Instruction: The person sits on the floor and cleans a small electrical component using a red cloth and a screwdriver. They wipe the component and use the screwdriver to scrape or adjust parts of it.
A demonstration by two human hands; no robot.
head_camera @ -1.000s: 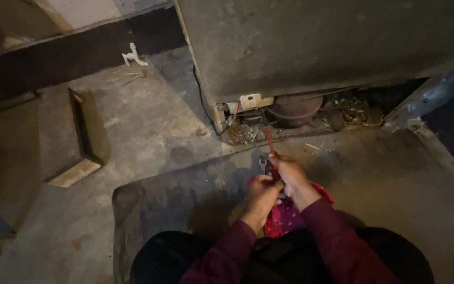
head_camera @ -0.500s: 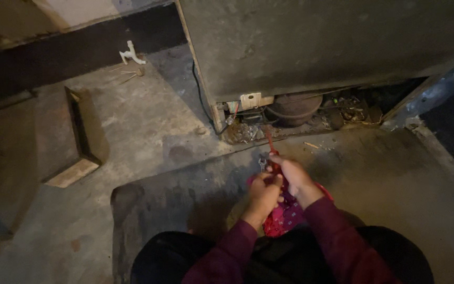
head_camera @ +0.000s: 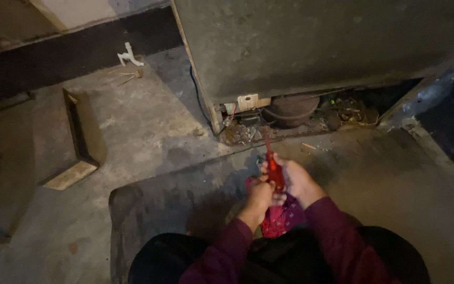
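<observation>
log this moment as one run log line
left hand: on red-handled screwdriver | right hand: gripping it | under hands: pink cloth | ahead: appliance's open base

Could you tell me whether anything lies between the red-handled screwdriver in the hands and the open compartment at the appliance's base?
Nothing visible does: bare grey mat separates the red-handled screwdriver from the compartment.

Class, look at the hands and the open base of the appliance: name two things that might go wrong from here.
The red-handled tool is gripped by both the left hand and the right hand held tight together; a slip might jab a palm. The dim, cluttered compartment holds loose wires that may snag.
</observation>
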